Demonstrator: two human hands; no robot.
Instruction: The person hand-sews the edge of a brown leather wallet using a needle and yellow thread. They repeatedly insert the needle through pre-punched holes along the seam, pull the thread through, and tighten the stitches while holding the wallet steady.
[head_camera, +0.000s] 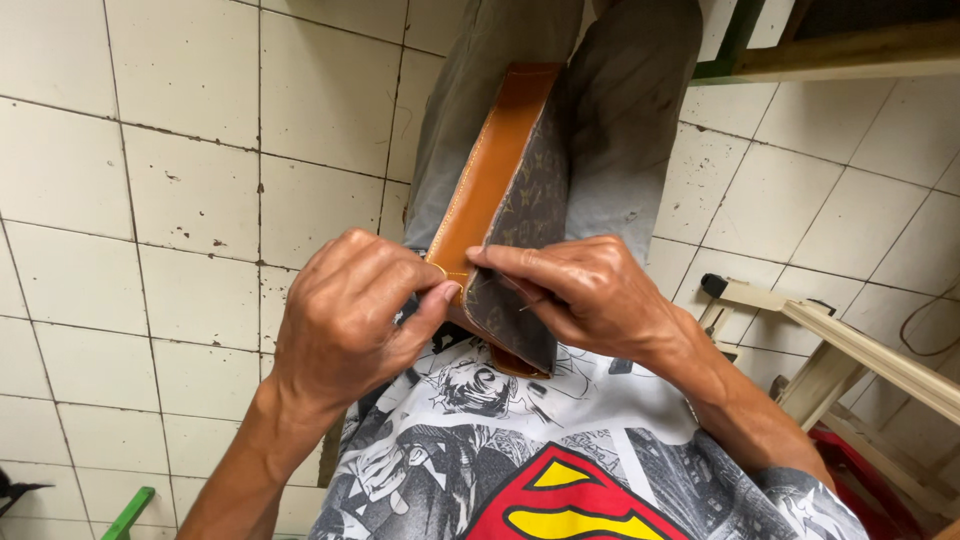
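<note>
— Left hand (345, 320): what does the head view show of it?

— It is curled shut, thumb tip and bent forefinger pinching the near end of the tan leather edge strip (485, 175) of a bag panel (530, 215). The right hand (590, 295) meets it from the other side, fingers laid flat along the dark patterned face of the same panel, closed around its near corner. A thin needle-like thing seems to lie under the right fingers, but it is too small to be sure.

— Where does the panel sit?

— It stands on edge between the person's knees, clamped by the grey trouser legs (630, 110), running away from the body. A line of pale stitching follows the tan strip.

— And the floor, the room?

— The floor (190, 180) is off-white square tile, chipped and spotted, with dark grout lines. At the right, just beside the person's right forearm, pale wooden slats (860, 350) of some frame cross over a red crate (870, 470). A green and bare-wood beam (830, 55) runs along the top right. A green stick (130, 512) pokes in at the bottom left. A dark cord (925, 325) loops on the tiles at the far right.

— Clothing?

— A printed comic-style shirt (500, 450) fills the bottom edge.
</note>
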